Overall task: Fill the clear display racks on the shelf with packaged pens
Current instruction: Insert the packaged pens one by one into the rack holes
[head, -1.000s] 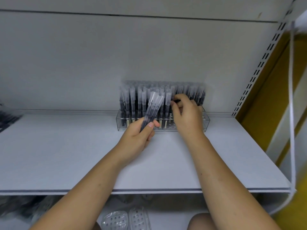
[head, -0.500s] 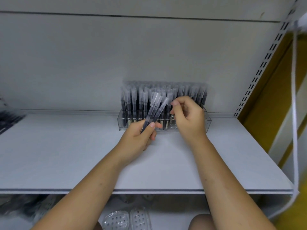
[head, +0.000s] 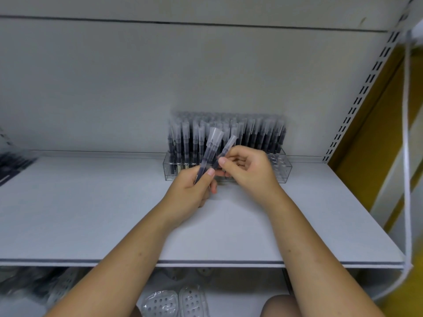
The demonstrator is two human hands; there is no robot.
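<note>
Far left: dark packs [head: 13, 163], blurred, lying flat at the edge of the shelf [head: 91, 213]. The shelf is white, matte and flat.

Left hand [head: 192, 191] is curled round the lower end of a small bundle [head: 209, 152] of pens in clear glossy sleeves, with dark barrels inside. Long axis points up and slightly right.

Right hand [head: 249, 170] pinches one pen [head: 227, 147] with thumb and forefinger, just beside the bundle and tilted the same way. Looks like it is being drawn off the bundle.

Rack [head: 283, 168] sits directly behind both hands at the back of the shelf. It is clear hard plastic, a long box running left-right. Racked pens [head: 183, 143] stand upright and pack the left and back. Empty holes show at the right front end, nearest the right hand. Judgement: the pen needs tipping upright, then going down and right into a hole. The thin sleeve is slippery and may snag on the rim.

Right: perforated metal upright [head: 357, 99] and a white cord [head: 406, 156]. Below: clear blister trays [head: 174, 303].
</note>
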